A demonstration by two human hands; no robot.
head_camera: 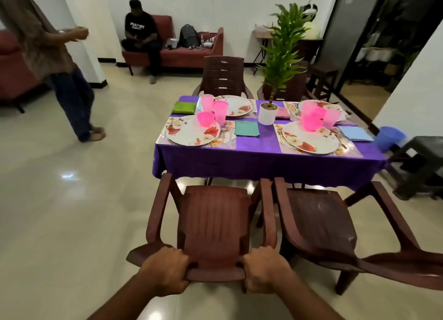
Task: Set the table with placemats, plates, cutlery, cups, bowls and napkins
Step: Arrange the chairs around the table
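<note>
My left hand and my right hand both grip the top of the backrest of a brown plastic chair, which faces the table. The table wears a purple cloth. On it lie floral placemats with floral plates: near left, near right, far left and far right. A pink bowl sits on the near left plate. Pink cups stand by the plates. Folded napkins lie beside them: green, teal, blue.
A second brown chair stands to the right of mine, a third at the far side. A white potted plant stands mid-table. A blue bucket and dark stool are at right. One person stands at left, another sits on a red sofa.
</note>
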